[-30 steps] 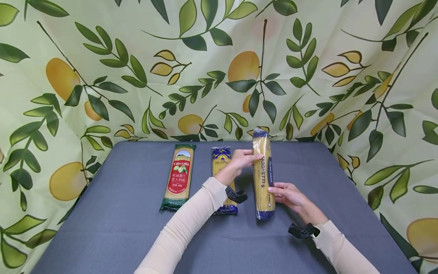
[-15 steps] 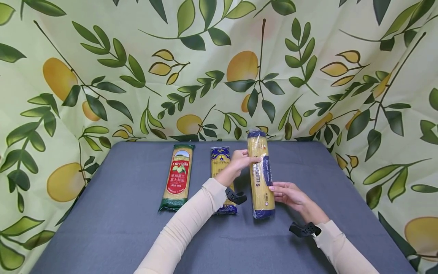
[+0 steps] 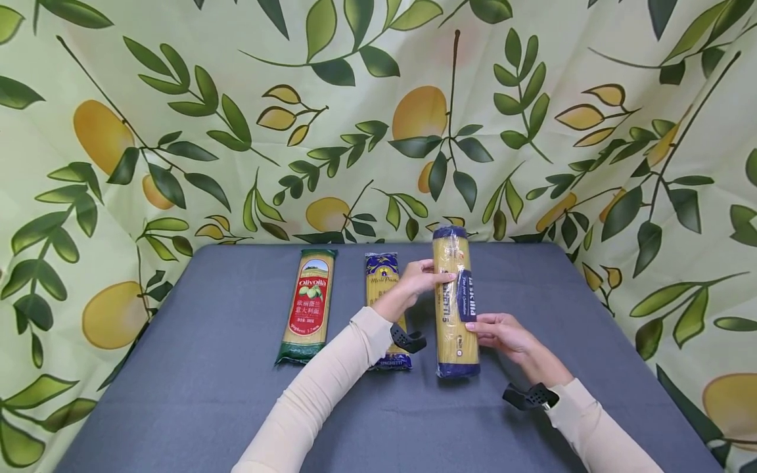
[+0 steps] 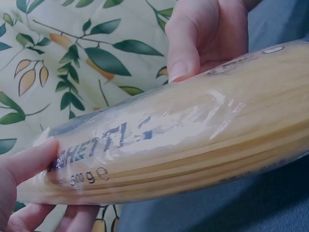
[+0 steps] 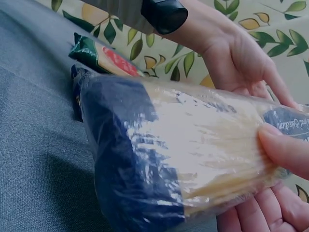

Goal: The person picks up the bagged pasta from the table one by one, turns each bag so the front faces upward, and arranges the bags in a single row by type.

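Both hands held the spaghetti pack [image 3: 455, 302] over the right half of the worktop [image 3: 207, 368], lengthwise toward the far edge, its near end low at the cloth. Left hand [image 3: 418, 279] pinched the upper part, thumb on the front. Right hand [image 3: 503, 335] cupped the lower part from the right, thumb on top and fingers [image 5: 260, 215] underneath.

Change over the last second: the pack had rolled about its long axis. The blue label strip, earlier facing right with the lettering full on, then turned further away, had swung round again, with white brand text showing on the strip. The pack's far end sat slightly lower. Both grips stayed on the pack; judged as turning it over for inspection, not setting it down.

Two other packs lay flat near the far edge: red-label pack [image 3: 309, 303], blue pack [image 3: 381, 279] partly behind the left forearm.
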`<move>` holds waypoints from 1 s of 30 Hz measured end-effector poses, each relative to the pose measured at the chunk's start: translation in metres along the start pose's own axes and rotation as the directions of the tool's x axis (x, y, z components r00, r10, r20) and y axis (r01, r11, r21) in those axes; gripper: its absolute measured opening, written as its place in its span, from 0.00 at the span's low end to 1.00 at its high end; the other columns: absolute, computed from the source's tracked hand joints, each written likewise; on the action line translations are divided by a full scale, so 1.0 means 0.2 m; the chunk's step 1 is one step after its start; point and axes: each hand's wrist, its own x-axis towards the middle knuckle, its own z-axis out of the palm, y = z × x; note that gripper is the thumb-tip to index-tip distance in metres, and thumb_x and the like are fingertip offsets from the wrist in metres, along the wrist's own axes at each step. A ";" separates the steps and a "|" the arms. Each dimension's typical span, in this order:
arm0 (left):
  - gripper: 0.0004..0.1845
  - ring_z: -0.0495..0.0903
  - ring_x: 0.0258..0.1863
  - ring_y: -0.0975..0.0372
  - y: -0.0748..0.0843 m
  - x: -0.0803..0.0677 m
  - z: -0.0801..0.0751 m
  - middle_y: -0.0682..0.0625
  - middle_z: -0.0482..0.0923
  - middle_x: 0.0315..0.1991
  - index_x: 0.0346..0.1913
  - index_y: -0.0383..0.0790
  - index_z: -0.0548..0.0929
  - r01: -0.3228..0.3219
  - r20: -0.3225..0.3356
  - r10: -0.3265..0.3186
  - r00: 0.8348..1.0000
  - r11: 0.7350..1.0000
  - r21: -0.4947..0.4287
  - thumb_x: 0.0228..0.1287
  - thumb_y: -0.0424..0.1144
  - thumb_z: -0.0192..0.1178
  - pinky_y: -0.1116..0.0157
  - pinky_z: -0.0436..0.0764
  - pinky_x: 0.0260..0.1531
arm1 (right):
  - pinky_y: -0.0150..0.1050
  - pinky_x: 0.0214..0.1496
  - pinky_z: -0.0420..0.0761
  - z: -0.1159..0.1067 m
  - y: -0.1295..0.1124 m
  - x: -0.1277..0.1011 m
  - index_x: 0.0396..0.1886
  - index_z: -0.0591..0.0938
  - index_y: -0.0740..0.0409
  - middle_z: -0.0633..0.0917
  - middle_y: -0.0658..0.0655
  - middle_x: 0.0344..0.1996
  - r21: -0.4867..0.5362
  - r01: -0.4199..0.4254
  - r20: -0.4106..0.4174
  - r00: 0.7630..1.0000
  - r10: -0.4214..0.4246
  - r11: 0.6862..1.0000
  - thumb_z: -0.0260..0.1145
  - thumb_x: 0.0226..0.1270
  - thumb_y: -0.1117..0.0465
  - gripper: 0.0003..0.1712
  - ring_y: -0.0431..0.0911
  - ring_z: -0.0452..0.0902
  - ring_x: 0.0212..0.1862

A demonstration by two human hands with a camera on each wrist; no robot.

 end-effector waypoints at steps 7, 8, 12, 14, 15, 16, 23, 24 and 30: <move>0.28 0.86 0.49 0.52 -0.01 0.02 0.01 0.39 0.83 0.53 0.58 0.35 0.78 0.007 -0.027 -0.009 1.000 0.999 -0.053 0.53 0.37 0.71 0.59 0.80 0.60 | 0.28 0.40 0.84 -0.01 -0.01 0.00 0.29 0.83 0.46 0.88 0.41 0.26 -0.005 -0.026 -0.054 0.998 0.026 1.000 0.64 0.66 0.63 0.07 0.34 0.85 0.32; 0.27 0.86 0.49 0.51 -0.01 0.02 0.01 0.39 0.84 0.52 0.57 0.34 0.79 0.007 -0.043 -0.010 0.999 0.998 -0.069 0.52 0.37 0.72 0.59 0.80 0.60 | 0.28 0.41 0.85 -0.01 -0.02 0.00 0.30 0.83 0.46 0.88 0.41 0.26 -0.004 -0.028 -0.056 0.998 0.028 1.000 0.64 0.66 0.62 0.07 0.34 0.85 0.32; 0.26 0.87 0.45 0.51 -0.02 0.03 0.02 0.37 0.85 0.49 0.53 0.31 0.81 0.001 -0.099 -0.012 0.995 0.994 -0.108 0.50 0.37 0.73 0.60 0.82 0.56 | 0.29 0.43 0.85 -0.01 -0.02 0.01 0.34 0.83 0.48 0.88 0.42 0.28 0.002 -0.048 -0.073 0.996 0.048 0.999 0.65 0.65 0.62 0.03 0.35 0.85 0.34; 0.25 0.88 0.44 0.51 -0.03 0.03 0.03 0.36 0.85 0.49 0.53 0.30 0.81 -0.002 -0.115 -0.012 0.993 0.992 -0.127 0.50 0.36 0.73 0.60 0.84 0.54 | 0.30 0.44 0.85 -0.01 -0.02 0.02 0.35 0.83 0.49 0.88 0.42 0.29 0.009 -0.061 -0.089 0.994 0.062 0.998 0.66 0.65 0.62 0.03 0.36 0.85 0.35; 0.25 0.88 0.44 0.51 -0.03 0.04 0.03 0.36 0.85 0.49 0.53 0.30 0.81 -0.002 -0.119 -0.013 0.993 0.992 -0.125 0.50 0.35 0.73 0.60 0.84 0.53 | 0.30 0.43 0.86 -0.01 -0.02 0.02 0.36 0.83 0.49 0.88 0.43 0.29 0.019 -0.069 -0.103 0.992 0.070 0.997 0.66 0.64 0.62 0.03 0.36 0.86 0.34; 0.25 0.88 0.44 0.51 -0.04 0.04 0.03 0.36 0.85 0.48 0.52 0.30 0.81 -0.004 -0.125 -0.012 0.992 0.992 -0.129 0.50 0.35 0.73 0.60 0.84 0.52 | 0.31 0.43 0.86 0.00 -0.02 0.02 0.36 0.83 0.50 0.88 0.43 0.28 0.029 -0.074 -0.117 0.990 0.077 0.997 0.66 0.64 0.62 0.03 0.36 0.86 0.34; 0.23 0.86 0.47 0.48 -0.07 0.06 0.04 0.36 0.84 0.48 0.53 0.32 0.81 0.035 -0.124 -0.049 0.991 0.993 -0.116 0.53 0.34 0.70 0.54 0.74 0.66 | 0.30 0.37 0.86 0.01 0.00 0.03 0.38 0.82 0.57 0.88 0.44 0.25 0.063 -0.105 -0.213 0.970 0.116 0.992 0.68 0.61 0.65 0.06 0.36 0.85 0.30; 0.22 0.86 0.47 0.49 -0.08 0.07 0.04 0.37 0.85 0.48 0.53 0.32 0.81 0.043 -0.123 -0.057 0.991 0.993 -0.114 0.53 0.35 0.70 0.54 0.72 0.68 | 0.30 0.37 0.86 0.00 0.00 0.03 0.40 0.81 0.58 0.87 0.44 0.24 0.057 -0.113 -0.227 0.966 0.123 0.992 0.68 0.61 0.65 0.08 0.35 0.85 0.30; 0.21 0.87 0.46 0.50 -0.12 0.11 0.06 0.38 0.85 0.48 0.51 0.33 0.83 0.049 -0.145 -0.069 0.987 0.989 -0.136 0.53 0.35 0.70 0.54 0.75 0.65 | 0.28 0.35 0.85 0.00 0.01 0.05 0.49 0.78 0.66 0.86 0.42 0.23 0.028 -0.144 -0.308 0.940 0.146 0.989 0.71 0.59 0.63 0.20 0.34 0.84 0.28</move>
